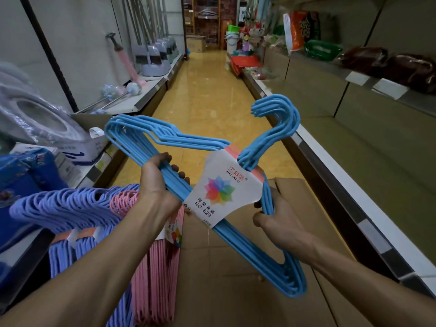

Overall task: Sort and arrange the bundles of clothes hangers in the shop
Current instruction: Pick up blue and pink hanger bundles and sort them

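A tiled aisle (207,90) runs up frame centre between shelves (368,147); both the left hand (155,182) and right hand (276,223) grip the blue hanger bundle (254,241) over a cardboard box (226,279).

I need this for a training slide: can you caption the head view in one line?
Both hands, left and right, hold a blue hanger bundle above a cardboard box in a shop aisle.

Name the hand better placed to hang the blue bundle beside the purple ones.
Left, probably. The left hand grips the blue bundle on the side nearest the purple bundles; the right hand is farther.
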Demonstrator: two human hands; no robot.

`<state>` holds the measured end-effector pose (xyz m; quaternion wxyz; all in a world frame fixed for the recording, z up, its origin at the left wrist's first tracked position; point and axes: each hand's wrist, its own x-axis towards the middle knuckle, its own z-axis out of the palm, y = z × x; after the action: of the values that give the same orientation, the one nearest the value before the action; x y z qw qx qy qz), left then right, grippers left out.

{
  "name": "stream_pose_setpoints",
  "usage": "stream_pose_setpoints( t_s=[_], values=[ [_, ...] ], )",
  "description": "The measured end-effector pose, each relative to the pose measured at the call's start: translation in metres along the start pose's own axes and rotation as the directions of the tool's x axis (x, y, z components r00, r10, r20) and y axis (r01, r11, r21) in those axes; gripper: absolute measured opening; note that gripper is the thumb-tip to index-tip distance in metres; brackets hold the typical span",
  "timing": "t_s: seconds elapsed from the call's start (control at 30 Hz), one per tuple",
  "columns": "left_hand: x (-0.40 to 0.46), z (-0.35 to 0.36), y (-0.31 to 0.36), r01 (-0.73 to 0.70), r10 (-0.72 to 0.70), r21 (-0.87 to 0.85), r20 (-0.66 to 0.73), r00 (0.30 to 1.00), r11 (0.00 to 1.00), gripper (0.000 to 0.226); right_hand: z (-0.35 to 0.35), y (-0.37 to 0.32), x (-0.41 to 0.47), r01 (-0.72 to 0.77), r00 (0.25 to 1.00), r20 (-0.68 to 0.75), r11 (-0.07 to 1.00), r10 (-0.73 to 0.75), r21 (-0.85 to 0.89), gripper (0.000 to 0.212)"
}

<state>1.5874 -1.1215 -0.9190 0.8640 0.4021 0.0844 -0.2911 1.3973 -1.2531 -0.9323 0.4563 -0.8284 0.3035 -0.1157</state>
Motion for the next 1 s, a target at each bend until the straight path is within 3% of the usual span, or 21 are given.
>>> stream_pose_setpoints(
  t_s=[0.2, 0.37, 0.5, 0.7, 1.0],
  values=[
    [-0.025, 0.02, 0.038, -0.065, 0.065, -0.014, -0.004, 0.998, 0.998, 0.007, -0.018, -0.038, 0.001, 0.061, 0.998, 0.022, 0.998, -0.061, 0.005, 0.041],
    [-0.074, 0.068, 0.103, -0.118, 0.118, 0.012, -0.023, 0.993, 0.993, 0.008, -0.063, -0.114, -0.018, 0.107, 0.992, 0.062, 0.993, -0.11, 0.04, 0.043],
    [-0.13, 0.123, 0.175, -0.171, 0.17, -0.004, -0.052, 0.984, 0.985, 0.017, -0.107, -0.203, -0.031, 0.124, 0.99, 0.05, 0.989, -0.129, 0.079, 0.045],
    [-0.225, 0.238, 0.324, -0.18, 0.178, -0.016, -0.104, 0.979, 0.983, 0.012, -0.194, -0.379, -0.056, 0.141, 0.99, 0.002, 0.98, -0.143, 0.139, 0.027],
    [-0.368, 0.449, 0.545, -0.262, 0.263, 0.038, -0.029, 0.964, 0.964, 0.014, -0.349, -0.642, -0.085, 0.26, 0.966, -0.06, 0.941, -0.253, 0.216, 0.013]
  ],
)
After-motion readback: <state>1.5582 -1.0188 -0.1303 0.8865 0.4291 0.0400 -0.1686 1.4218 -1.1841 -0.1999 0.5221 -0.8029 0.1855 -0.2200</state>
